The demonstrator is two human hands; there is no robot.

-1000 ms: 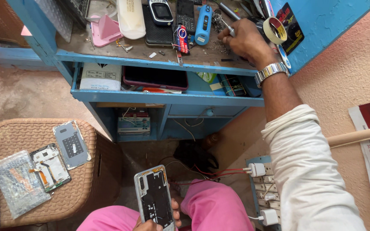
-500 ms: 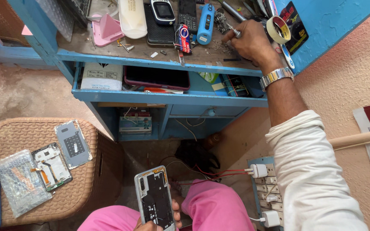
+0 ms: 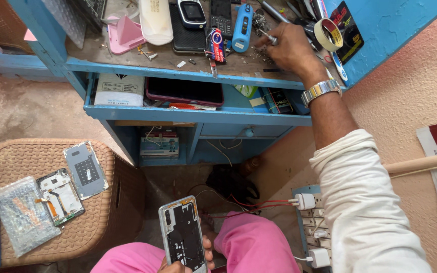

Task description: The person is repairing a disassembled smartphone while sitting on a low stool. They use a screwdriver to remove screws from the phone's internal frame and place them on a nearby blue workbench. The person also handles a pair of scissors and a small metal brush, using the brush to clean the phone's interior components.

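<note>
- The left hand [image 3: 185, 264] sits at the bottom edge of the view, between the pink knees, with its grip closed around the lower end of an opened phone [image 3: 182, 233]. The back cover is off and the dark inner board shows.
- The phone's long axis runs away from the body, pointing up toward the blue table [image 3: 188, 68], tilted slightly left.
- The right hand [image 3: 289, 48] is stretched far out over the table top, well apart from the phone. Its fingers are pinched on a thin metal tool [image 3: 268, 36], probably a small screwdriver, though the tip is too small to tell.
- A wristwatch [image 3: 320, 91] sits on that arm, just behind the hand.
- On the table, left of the right hand: a blue gadget [image 3: 243, 26], a dark handset [image 3: 190, 12] and a pink stand [image 3: 125, 35]. A tape roll [image 3: 328, 34] lies just right of the hand.
- Left of the phone, a wicker stool [image 3: 51, 202] carries a grey back cover [image 3: 85, 169] and a phone frame [image 3: 60, 196].
- Right of the phone, a power strip [image 3: 312, 222] lies on the floor.
</note>
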